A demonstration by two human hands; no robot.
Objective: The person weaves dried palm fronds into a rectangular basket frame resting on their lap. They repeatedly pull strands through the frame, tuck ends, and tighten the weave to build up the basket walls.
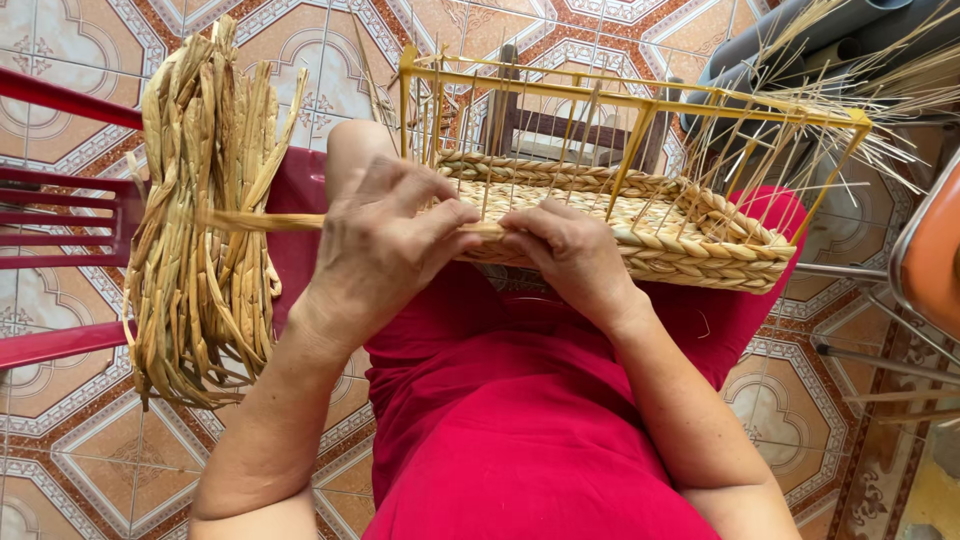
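Left hand (385,235) pinched flat straw strand (270,221) — right hand (565,250) gripped same strand at half-woven basket (640,225) edge. Dried-straw bundle (205,210) lay at 9 o'clock on red chair (60,220).

left hand (375,240) fingers pinched | right hand (570,250) fingers curled, knuckles up

Floor (60,440): ceramic tiles patterned in cream, terracotta and brown, with octagonal medallions and ornate borders. Red plastic chair (60,215): slatted, at the left edge. Dark wooden stool (560,125): standing on the tiles at upper centre. Grey pipes (800,35): bundled at the upper right corner. Orange-seated chair with metal legs (930,260): at the right edge. Light: even daylight, soft shadows.
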